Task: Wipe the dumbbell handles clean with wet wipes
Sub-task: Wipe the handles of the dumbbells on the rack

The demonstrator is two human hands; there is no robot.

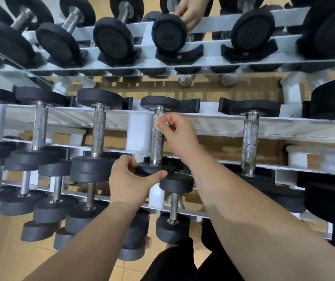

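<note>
A black dumbbell lies across the top tier of the white rack, its knurled steel handle (156, 146) running away from me. My right hand (177, 134) pinches a small crumpled wet wipe (158, 123) against the far end of that handle, close to the far weight head (159, 103). My left hand (131, 180) grips the near weight head (152, 169) of the same dumbbell, thumb on its front edge.
Other dumbbells (98, 132) (249, 138) lie on the white rack (138, 132) on both sides, smaller ones (173, 207) on the tier below. A mirror behind reflects the rack and a hand (190, 11). Large black weights (332, 98) stand at right.
</note>
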